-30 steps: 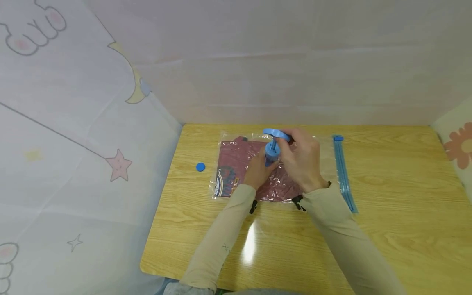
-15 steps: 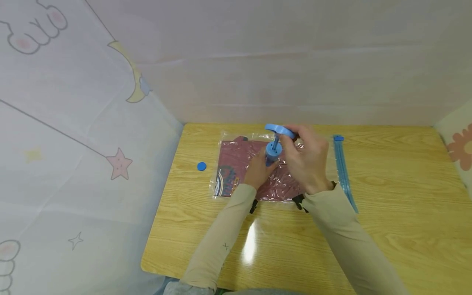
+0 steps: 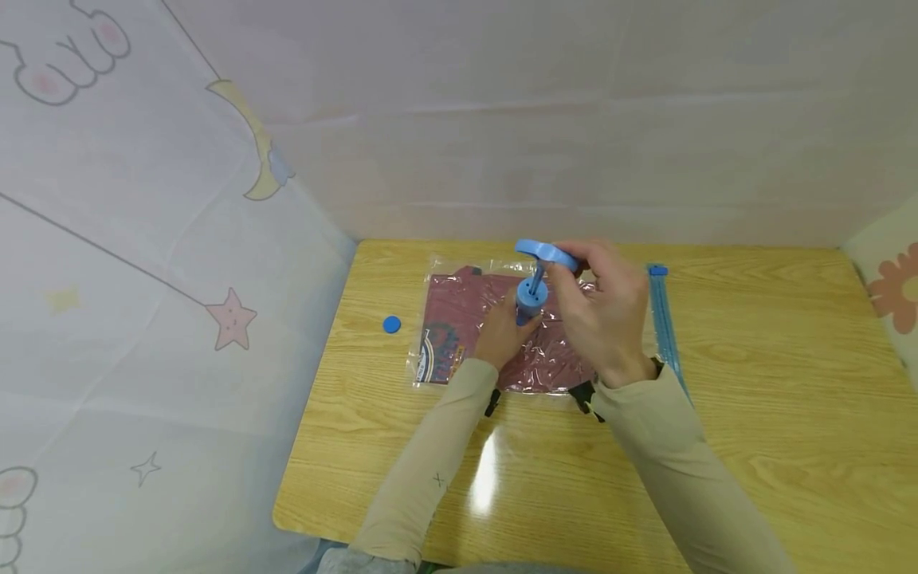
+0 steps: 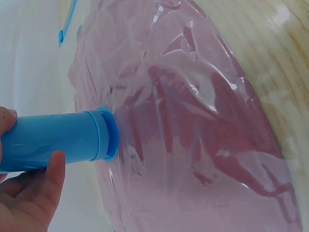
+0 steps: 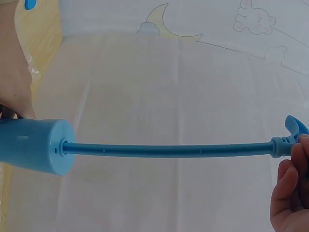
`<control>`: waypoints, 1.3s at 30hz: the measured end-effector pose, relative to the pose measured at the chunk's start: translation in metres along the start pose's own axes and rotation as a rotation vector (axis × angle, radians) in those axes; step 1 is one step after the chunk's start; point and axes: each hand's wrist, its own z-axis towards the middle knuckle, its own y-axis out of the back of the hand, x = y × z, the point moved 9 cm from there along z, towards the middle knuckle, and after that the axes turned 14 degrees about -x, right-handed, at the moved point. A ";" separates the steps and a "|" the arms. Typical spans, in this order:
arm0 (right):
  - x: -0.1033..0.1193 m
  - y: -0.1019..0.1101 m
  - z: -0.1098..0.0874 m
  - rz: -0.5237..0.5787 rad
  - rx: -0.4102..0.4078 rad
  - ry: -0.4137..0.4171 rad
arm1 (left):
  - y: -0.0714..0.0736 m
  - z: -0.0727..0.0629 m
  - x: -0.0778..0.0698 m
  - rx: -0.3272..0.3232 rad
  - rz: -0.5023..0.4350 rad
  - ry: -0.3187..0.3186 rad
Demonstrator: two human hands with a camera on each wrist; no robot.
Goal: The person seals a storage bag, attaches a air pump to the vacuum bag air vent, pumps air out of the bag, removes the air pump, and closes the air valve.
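A blue hand pump (image 4: 63, 137) stands upright on a clear vacuum storage bag (image 3: 459, 307) with maroon cloth inside. Its lower end meets the bag's round blue valve (image 4: 112, 134) in the left wrist view. My left hand (image 3: 500, 333) grips the pump's barrel, fingers and thumb curled round it. Above it, my right hand (image 3: 602, 311) holds one end of the pump's wide handle (image 3: 545, 252). In the right wrist view the pump's rod (image 5: 169, 150) is drawn far out of the barrel, with the right fingers (image 5: 285, 183) curled at the handle.
A round blue cap (image 3: 391, 324) lies on the wooden table (image 3: 337, 446) left of the bag. At the right, the bag's blue zip strip (image 3: 665, 319) has a slider (image 3: 657, 270) at its far end. A printed cloth wall (image 3: 488, 159) rises behind the table.
My right hand has lifted the pump handle up and slightly right, drawing out more of the rod. The left hand and the barrel have stayed in place.
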 end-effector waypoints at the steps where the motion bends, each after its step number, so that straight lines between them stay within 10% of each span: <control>1: 0.001 0.001 0.001 0.003 -0.002 0.002 | 0.000 0.000 0.000 0.001 0.002 0.003; 39: 0.011 -0.001 0.010 0.018 0.036 -0.012 | 0.002 -0.003 0.002 0.016 0.019 0.043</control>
